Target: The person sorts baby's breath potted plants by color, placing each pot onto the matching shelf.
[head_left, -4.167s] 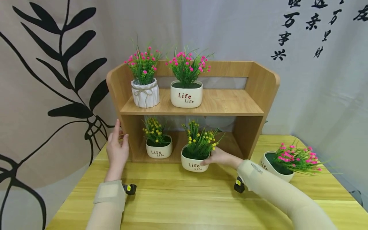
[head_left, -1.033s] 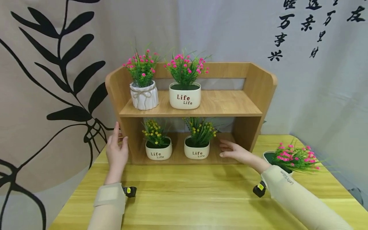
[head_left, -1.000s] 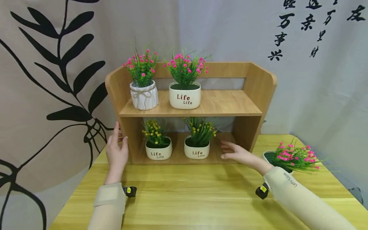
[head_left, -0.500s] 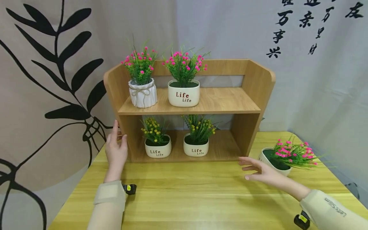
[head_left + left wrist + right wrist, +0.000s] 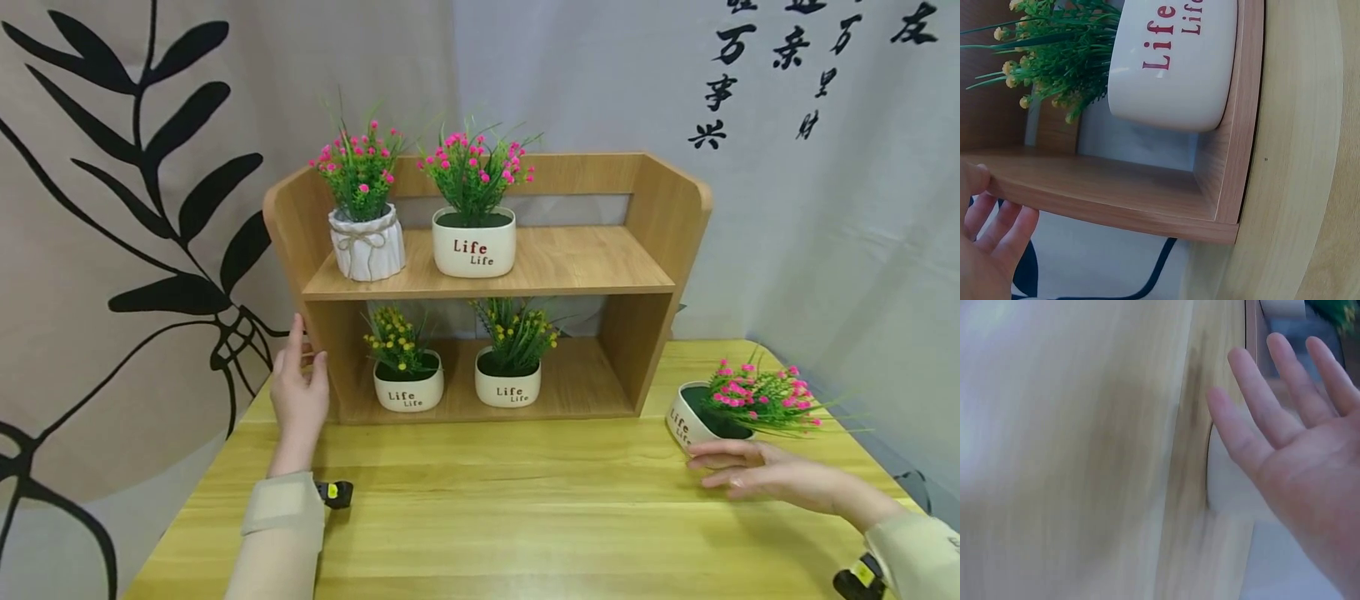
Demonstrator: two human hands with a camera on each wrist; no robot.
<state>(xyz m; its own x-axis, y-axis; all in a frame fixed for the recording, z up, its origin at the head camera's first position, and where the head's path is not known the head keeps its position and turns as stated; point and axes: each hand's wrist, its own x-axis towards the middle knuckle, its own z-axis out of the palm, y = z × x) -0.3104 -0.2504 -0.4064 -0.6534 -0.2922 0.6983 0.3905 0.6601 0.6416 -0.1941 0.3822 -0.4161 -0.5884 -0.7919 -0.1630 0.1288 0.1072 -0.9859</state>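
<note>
My left hand (image 5: 300, 400) touches the left side panel of a two-tier wooden shelf (image 5: 592, 258); its thumb is by the front edge, its fingers along the outer face. My right hand (image 5: 772, 477), fingers spread and holding nothing, is just in front of a white "Life" pot with pink flowers (image 5: 684, 421) on the table, and partly covers it. In the right wrist view that pot (image 5: 1229, 481) shows blurred behind the fingers. Two white pots with yellow flowers, a left one (image 5: 408, 392) and a right one (image 5: 507, 387), stand on the lower tier.
On the upper tier stand a ribbed white pot with a twine bow (image 5: 367, 250) and a white "Life" pot (image 5: 474, 250), both with pink flowers. A printed curtain (image 5: 585, 75) hangs behind the wooden table (image 5: 480, 517).
The right hand has let go of the right yellow-flowered pot, which now stands on the lower tier. It has moved right to the pot on the table. The left hand stays by the shelf.
</note>
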